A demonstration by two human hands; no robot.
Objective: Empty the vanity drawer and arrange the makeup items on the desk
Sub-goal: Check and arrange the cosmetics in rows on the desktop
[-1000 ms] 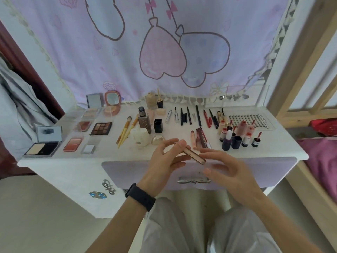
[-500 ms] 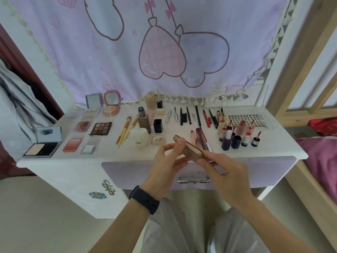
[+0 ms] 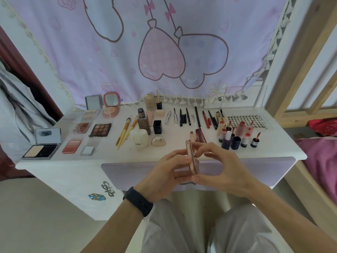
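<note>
Home bedroom. White vanity desk (image 3: 73,167) against the wall, top covered in rows of makeup (image 3: 100,130). Pastel cloth (image 3: 182,52) printed with heart balloons hangs behind. Wooden bed frame (image 3: 300,70) at right, with pink bedding (image 3: 321,157).

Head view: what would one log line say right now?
left hand: holds rose-gold tube | right hand: pinches same tube | place: before drawer front
</note>
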